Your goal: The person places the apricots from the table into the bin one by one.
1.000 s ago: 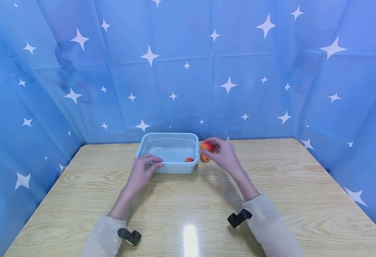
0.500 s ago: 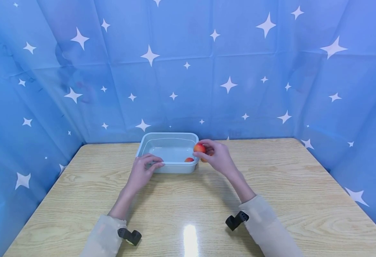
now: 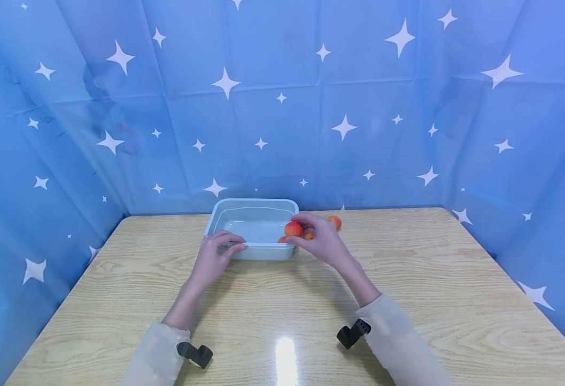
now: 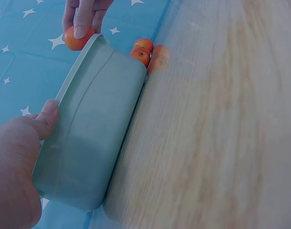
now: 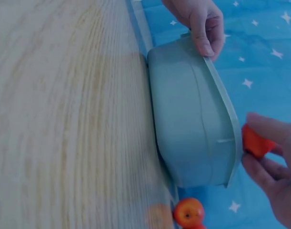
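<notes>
In the head view a pale blue-green plastic container stands at the back of the table. My left hand pinches its near rim, thumb outside, fingers over the edge. Between the thumb and fingers of my right hand is a round red-orange fruit, held over the container's right end at rim height. Another red-orange fruit lies inside the container, partly hidden by the held one. Outside, beside its right wall, are two more fruits, an orange one partly covered by my right hand and a red-orange one behind it.
The wooden table extends in front and to both sides. A blue star-patterned curtain hangs close behind the container and along both sides. Each sleeve carries a black wrist camera.
My right hand has moved left with the fruit, from beside the container to over its right end. The fruit at the back right has come into sight. My left hand stays on the rim.
</notes>
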Demonstrator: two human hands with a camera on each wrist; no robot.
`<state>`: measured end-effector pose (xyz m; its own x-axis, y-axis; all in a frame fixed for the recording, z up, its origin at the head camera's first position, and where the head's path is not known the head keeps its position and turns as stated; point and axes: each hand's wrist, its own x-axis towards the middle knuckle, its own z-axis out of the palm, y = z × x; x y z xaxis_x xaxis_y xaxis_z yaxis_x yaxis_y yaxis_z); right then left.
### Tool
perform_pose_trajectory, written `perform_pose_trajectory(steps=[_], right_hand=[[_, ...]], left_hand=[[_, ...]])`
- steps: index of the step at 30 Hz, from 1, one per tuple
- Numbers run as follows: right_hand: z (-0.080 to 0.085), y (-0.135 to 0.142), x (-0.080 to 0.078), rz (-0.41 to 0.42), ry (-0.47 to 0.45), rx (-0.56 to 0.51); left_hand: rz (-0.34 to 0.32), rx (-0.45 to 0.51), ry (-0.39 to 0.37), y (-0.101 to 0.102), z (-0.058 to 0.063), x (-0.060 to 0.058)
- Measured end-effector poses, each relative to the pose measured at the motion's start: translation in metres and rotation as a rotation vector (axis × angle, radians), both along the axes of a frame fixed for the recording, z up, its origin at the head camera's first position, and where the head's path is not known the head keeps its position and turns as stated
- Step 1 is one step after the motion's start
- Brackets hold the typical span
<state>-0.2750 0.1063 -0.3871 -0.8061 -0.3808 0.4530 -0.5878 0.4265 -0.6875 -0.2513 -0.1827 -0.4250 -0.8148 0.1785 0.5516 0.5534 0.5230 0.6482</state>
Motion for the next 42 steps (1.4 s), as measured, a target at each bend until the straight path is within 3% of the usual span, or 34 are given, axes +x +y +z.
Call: perform_pose_trajectory(steps=[18, 42], right_hand=[[-0.001, -0.008, 0.001, 0.017, 0.060, 0.061], [-0.001, 0.001, -0.002, -0.012, -0.035, 0.062]], left_hand=[[-0.004, 0.004, -0.006, -0.001, 0.001, -0.001], [-0.006, 0.020, -0.007, 0.000, 0.001, 0.001]])
